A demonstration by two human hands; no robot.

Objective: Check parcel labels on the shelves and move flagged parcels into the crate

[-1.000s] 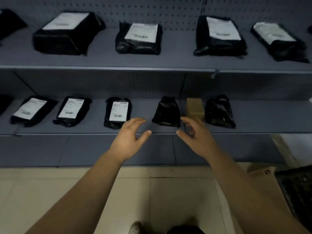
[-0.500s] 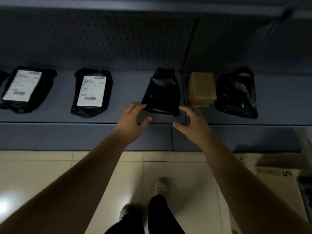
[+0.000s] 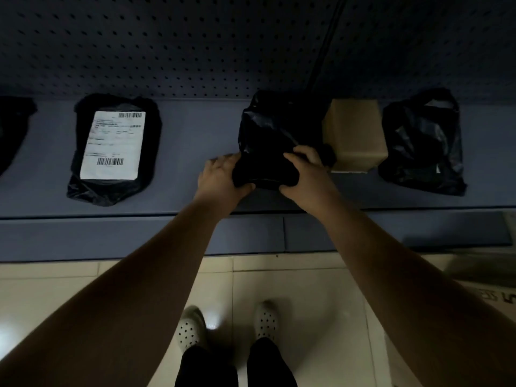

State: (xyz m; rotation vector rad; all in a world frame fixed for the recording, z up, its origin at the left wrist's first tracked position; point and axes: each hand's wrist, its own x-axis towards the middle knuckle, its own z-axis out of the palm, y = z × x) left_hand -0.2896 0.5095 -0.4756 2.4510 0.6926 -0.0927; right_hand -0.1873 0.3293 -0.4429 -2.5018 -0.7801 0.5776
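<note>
Black parcel (image 3: 268,129) | blue-grey shelf (image 3: 190,141) | perforated back panel (image 3: 167,46) | pale tiled floor (image 3: 279,280)

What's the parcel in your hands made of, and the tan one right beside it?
Held parcel: looks like thin glossy black plastic film, going by its crinkles and sheen. Tan box: apparently matte brown cardboard, with flat faces and square edges.

Floor (image 3: 307,289): pale glossy tiles under me, thin grout lines, a bright glare spot between my feet.
Shoes (image 3: 192,328): my two white clogs with round holes, side by side, toes pointing forward.
Trousers (image 3: 206,367): dark legs covering my heels.
Cardboard (image 3: 502,297): brown piece on the tiles at far right, dark printed letters, cut off by the edge.
Back panel (image 3: 167,37): dark perforated sheet, one vertical seam right of the middle.
</note>
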